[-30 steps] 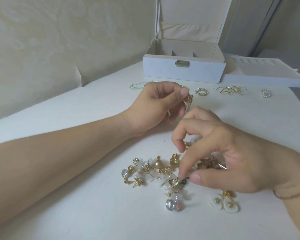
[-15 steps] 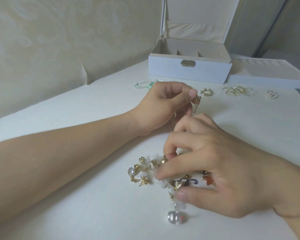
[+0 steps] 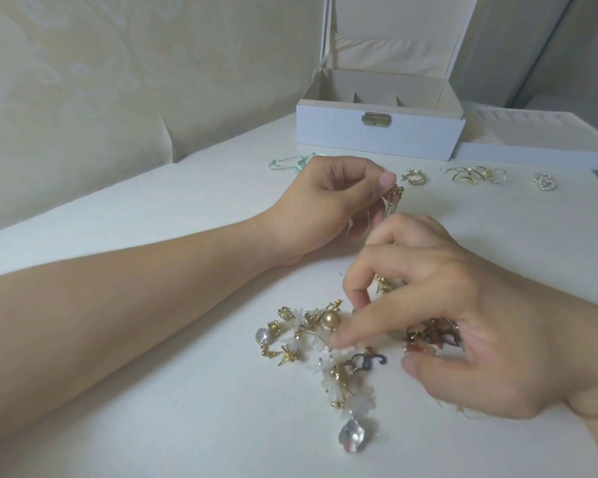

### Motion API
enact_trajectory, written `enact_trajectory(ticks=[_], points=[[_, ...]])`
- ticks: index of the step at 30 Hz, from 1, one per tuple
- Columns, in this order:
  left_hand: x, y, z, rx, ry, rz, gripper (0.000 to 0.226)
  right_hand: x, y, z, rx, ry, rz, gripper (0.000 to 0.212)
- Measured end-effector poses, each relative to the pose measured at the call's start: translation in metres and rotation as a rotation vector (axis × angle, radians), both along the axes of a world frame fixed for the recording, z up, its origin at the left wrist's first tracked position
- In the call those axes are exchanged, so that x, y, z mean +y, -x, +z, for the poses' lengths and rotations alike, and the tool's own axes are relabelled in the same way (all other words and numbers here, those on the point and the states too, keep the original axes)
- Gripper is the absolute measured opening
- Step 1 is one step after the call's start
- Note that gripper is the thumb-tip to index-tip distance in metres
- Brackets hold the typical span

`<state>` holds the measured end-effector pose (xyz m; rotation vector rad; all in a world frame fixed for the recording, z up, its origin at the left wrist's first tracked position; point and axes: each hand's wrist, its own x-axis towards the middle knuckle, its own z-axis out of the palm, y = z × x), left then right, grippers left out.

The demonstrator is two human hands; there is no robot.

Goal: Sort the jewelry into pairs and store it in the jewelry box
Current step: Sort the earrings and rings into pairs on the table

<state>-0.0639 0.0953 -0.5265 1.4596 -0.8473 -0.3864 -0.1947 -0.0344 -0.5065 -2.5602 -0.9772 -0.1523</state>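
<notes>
A: From the head view, our left hand is raised a little over the white surface, its grip closed in a pinch of thumb and forefinger on a gold drop earring that dangles below them. We probably hold it up as the sample to match.

B: And our right hand is down at the jewelry pile, fingers curled, forefinger tip on the white petals. The fingertips are blurred, so we cannot tell whether that grip has hold of a piece or is only spreading the heap.

A: The pile is a tangle: a matte gold ball, frosted petal clusters, a small faceted stone in a gold setting, dark blue hooks, reddish bits under our palm. A clear crystal drop lies just clear of it, toward us.

B: Beyond our hands a row looks already sorted: a mint green piece, gold hoops, thin gold wire loops, a pearl cluster. Laid apart like that, each pair stays readable.

A: The jewelry box stands behind them, lid up, cream fabric lining, brass clasp. Its tray lies just beside it on the right. Nothing shows inside yet.
</notes>
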Motion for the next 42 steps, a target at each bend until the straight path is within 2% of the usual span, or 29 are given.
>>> enact_trajectory(ticks=[2,6,10,14,17,21,24,27,30,34,37,42], points=[[0.000,0.000,-0.001,-0.006,0.000,-0.006,0.029,-0.009,-0.002,0.000,-0.034,-0.062,-0.044,0.050],[0.002,-0.004,-0.002,-0.067,-0.033,-0.020,0.029,-0.031,-0.004,0.005,-0.063,-0.281,-0.195,0.026],[0.002,-0.007,-0.004,-0.093,-0.064,-0.021,0.027,-0.035,0.020,0.001,-0.133,-0.206,-0.287,0.019],[0.002,-0.007,-0.005,-0.115,-0.074,-0.030,0.029,-0.033,0.061,-0.020,-0.191,-0.051,-0.413,0.023],[0.001,-0.007,-0.006,-0.119,-0.073,-0.035,0.029,-0.031,0.076,-0.032,-0.169,0.049,-0.457,0.037],[0.001,-0.007,-0.006,-0.133,-0.080,-0.038,0.031,-0.022,0.085,-0.034,-0.137,0.071,-0.384,0.048],[0.001,-0.008,-0.006,-0.145,-0.092,-0.036,0.031,-0.022,0.085,-0.030,-0.106,-0.029,-0.480,0.059],[0.001,-0.008,-0.007,-0.138,-0.091,-0.033,0.032,-0.021,0.080,-0.032,-0.112,0.062,-0.554,0.068],[0.001,-0.007,-0.006,-0.127,-0.083,-0.043,0.029,-0.019,0.077,-0.036,-0.134,0.140,-0.518,0.065],[0.001,-0.007,-0.006,-0.108,-0.075,-0.046,0.027,-0.020,0.079,-0.036,-0.135,0.081,-0.431,0.058],[0.000,-0.007,-0.005,-0.112,-0.078,-0.048,0.028,-0.022,0.078,-0.029,-0.068,-0.089,-0.492,0.061],[0.000,-0.006,-0.006,-0.096,-0.071,-0.058,0.028,-0.027,0.075,-0.032,-0.143,-0.006,-0.531,0.059]])
